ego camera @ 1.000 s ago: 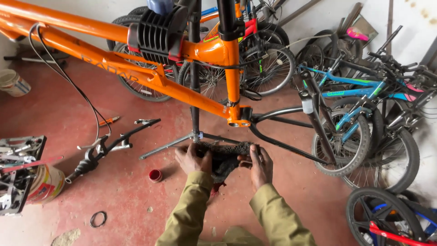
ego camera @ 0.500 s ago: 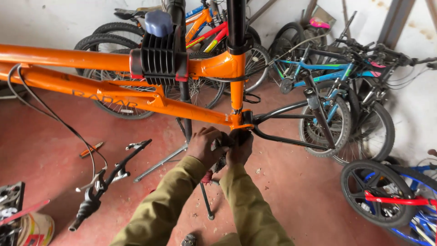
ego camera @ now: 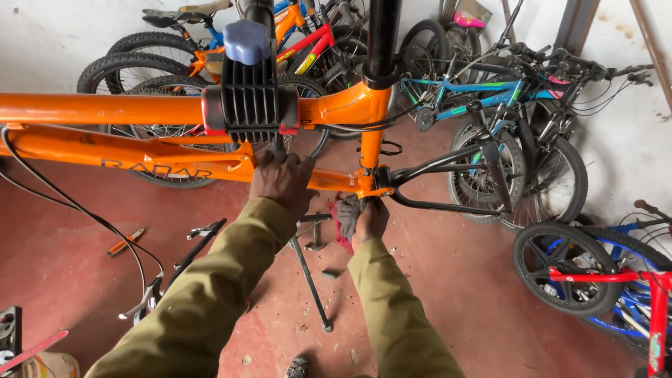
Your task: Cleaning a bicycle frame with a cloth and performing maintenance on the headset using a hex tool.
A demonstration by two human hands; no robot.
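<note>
An orange bicycle frame (ego camera: 105,108) hangs in a black clamp (ego camera: 250,101) of a repair stand. My left hand (ego camera: 282,180) grips the frame's lower tube just below the clamp. My right hand (ego camera: 365,218) holds a dirty red-and-grey rag (ego camera: 344,213) pressed against the underside of the frame's bottom bracket (ego camera: 371,185). Both arms wear olive sleeves. A black chainstay (ego camera: 448,161) runs right from the bracket.
The stand's legs (ego camera: 308,276) spread on the red floor. A black cable (ego camera: 77,206) hangs at left, with handlebar parts (ego camera: 178,262) and an orange-handled tool (ego camera: 124,241) on the floor. Several bicycles (ego camera: 518,119) lean along the back wall and right side.
My hands rose from a dark part on the floor to the frame. The left hand took hold of the lower tube; the right hand brought the rag to the bottom bracket.
</note>
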